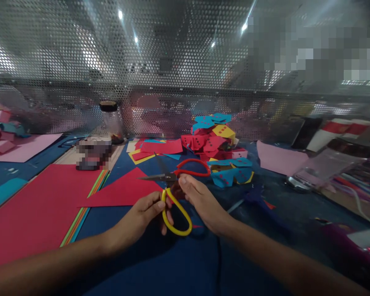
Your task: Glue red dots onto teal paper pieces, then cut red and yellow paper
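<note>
A pair of scissors with one yellow and one red handle hangs in the air between my hands, its blades spread apart and pointing left. My left hand is closed on the yellow handle. Fingers of my right hand grip the scissors near the base of the red handle. Below and behind the blades lies a red paper triangle, its left tip over a stack of coloured sheets topped by a red sheet.
Folded paper pieces with dots are piled at the back, near a lidded jar and a phone-like dark object. A blue glue gun and a clear tape dispenser are on the right. A perforated metal panel stands behind.
</note>
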`<state>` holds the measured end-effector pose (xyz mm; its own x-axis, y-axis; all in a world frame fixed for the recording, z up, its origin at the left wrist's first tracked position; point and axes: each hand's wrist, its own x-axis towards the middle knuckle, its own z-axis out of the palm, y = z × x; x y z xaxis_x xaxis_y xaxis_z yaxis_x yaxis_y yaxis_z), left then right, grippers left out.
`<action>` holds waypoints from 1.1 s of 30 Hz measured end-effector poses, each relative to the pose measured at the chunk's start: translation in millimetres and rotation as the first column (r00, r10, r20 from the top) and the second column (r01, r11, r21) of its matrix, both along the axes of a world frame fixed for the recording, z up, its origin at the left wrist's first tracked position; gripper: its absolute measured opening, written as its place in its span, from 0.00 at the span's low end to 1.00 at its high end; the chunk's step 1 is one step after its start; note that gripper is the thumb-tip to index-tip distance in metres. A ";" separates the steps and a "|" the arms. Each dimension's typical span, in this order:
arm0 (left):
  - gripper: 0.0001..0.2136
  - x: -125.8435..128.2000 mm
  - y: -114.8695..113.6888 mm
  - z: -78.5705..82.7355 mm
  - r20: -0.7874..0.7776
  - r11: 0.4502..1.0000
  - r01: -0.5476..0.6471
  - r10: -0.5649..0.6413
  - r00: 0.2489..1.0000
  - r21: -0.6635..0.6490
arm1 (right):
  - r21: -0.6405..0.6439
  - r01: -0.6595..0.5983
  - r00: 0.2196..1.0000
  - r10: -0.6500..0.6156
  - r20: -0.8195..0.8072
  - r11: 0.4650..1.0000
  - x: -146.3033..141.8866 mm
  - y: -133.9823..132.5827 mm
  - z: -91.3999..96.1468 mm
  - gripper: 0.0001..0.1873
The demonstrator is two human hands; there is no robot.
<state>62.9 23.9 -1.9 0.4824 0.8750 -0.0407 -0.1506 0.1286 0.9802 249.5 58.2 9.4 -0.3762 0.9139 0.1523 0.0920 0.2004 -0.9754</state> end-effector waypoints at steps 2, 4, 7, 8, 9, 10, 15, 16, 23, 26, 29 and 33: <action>0.15 3.6 -2.4 -3.5 -0.002 0.999 0.034 -0.034 0.999 -0.005 | -0.058 0.020 0.998 -0.024 -0.064 0.998 -2.2 -2.2 -0.6 0.22; 0.16 6.5 -4.9 -5.6 0.000 0.998 0.065 -0.065 0.998 -0.009 | -0.102 0.031 0.992 -0.043 -0.117 0.994 -3.3 -4.0 -1.1 0.20; 0.16 9.0 -8.6 -5.0 0.002 0.995 0.097 -0.097 0.995 -0.014 | -0.154 0.051 0.991 -0.069 -0.114 0.987 -4.2 -6.9 0.5 0.19; 0.16 9.3 -9.5 -4.1 -0.001 0.995 0.102 -0.102 0.995 -0.015 | -0.164 0.060 0.992 -0.078 -0.102 0.985 -4.5 -8.0 1.6 0.19; 0.16 9.4 -10.2 -3.3 -0.004 0.994 0.106 -0.106 0.994 -0.015 | -0.174 0.069 0.992 -0.087 -0.096 0.982 -4.8 -9.0 2.7 0.20; 0.16 9.4 -10.5 -2.8 -0.006 0.994 0.111 -0.111 0.994 -0.014 | -0.183 0.078 0.991 -0.096 -0.097 0.980 -5.1 -9.9 3.6 0.20; 0.16 8.9 -9.2 -5.0 -0.003 0.991 0.131 -0.131 0.991 -0.007 | -0.213 0.106 0.986 -0.130 -0.104 0.971 -6.4 -11.2 1.4 0.20; 0.16 9.1 -9.0 -5.6 -0.007 0.991 0.132 -0.132 0.991 -0.004 | -0.214 0.106 0.986 -0.130 -0.102 0.971 -6.4 -11.1 0.2 0.20; 0.15 -0.2 -6.9 10.2 -0.212 0.979 0.196 -0.182 0.960 0.049 | -0.208 0.118 0.981 -0.147 -0.130 0.971 -0.3 -5.4 6.7 0.21; 0.13 -26.3 1.9 19.6 -0.514 0.967 0.178 -0.061 0.855 0.182 | -0.236 0.143 0.979 -0.172 -0.110 0.961 8.4 3.1 16.2 0.23; 0.15 -63.8 17.3 15.9 -0.702 0.838 0.099 0.378 0.604 0.536 | -0.214 0.155 0.985 -0.167 -0.041 0.965 18.6 13.1 22.5 0.24; 0.25 -103.5 34.6 -10.4 -0.739 0.728 0.161 0.615 0.276 0.666 | -0.168 0.143 0.990 -0.138 0.041 0.975 27.5 22.9 22.5 0.24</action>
<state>-40.6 58.6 -12.3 0.2352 0.9462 0.2223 0.9081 -0.2955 0.2969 277.0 81.1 31.9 -0.2444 0.9695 -0.0188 0.1361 0.0151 -0.9906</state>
